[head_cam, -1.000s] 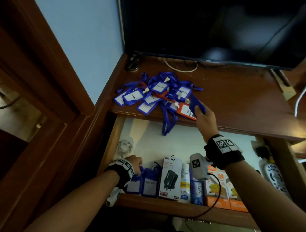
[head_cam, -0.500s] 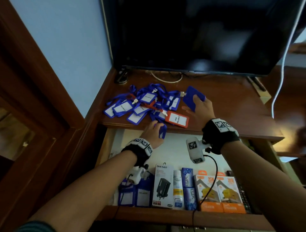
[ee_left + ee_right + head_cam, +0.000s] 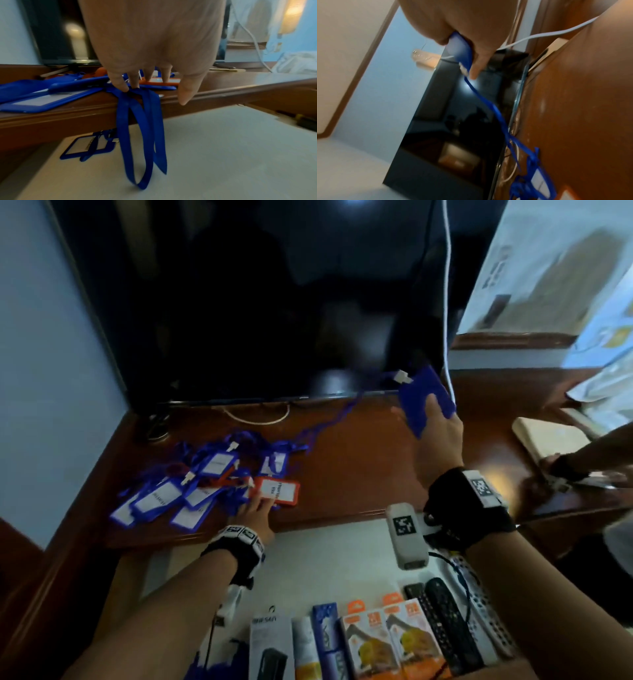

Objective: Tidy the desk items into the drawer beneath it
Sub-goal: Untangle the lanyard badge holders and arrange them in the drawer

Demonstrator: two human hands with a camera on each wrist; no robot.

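Note:
A tangled pile of blue badge holders [image 3: 205, 484] with lanyards lies at the left of the wooden desk [image 3: 356, 474], with an orange holder [image 3: 275, 491] at its right edge. My left hand [image 3: 255, 508] presses straight fingers [image 3: 120, 83] on the blue lanyard straps [image 3: 135, 121], which hang over the desk edge. My right hand [image 3: 438, 422] pinches one blue badge holder [image 3: 424, 402] lifted above the desk's right part. Its lanyard [image 3: 488, 105] stretches back to the pile. Below, the drawer [image 3: 325, 559] stands open, with another blue holder [image 3: 89, 147] on its floor.
A dark TV screen [image 3: 274, 302] stands at the back with a white cable [image 3: 447, 302] beside it. Small boxes [image 3: 376, 642] and remotes [image 3: 442, 618] line the drawer's front. Another person's hand [image 3: 565, 467] rests at the desk's far right beside a cream box [image 3: 548, 440].
My right hand lifted the blue holder up and rightward, drawing its lanyard out of the pile. My left hand rose from the drawer to the desk edge and now presses on the straps.

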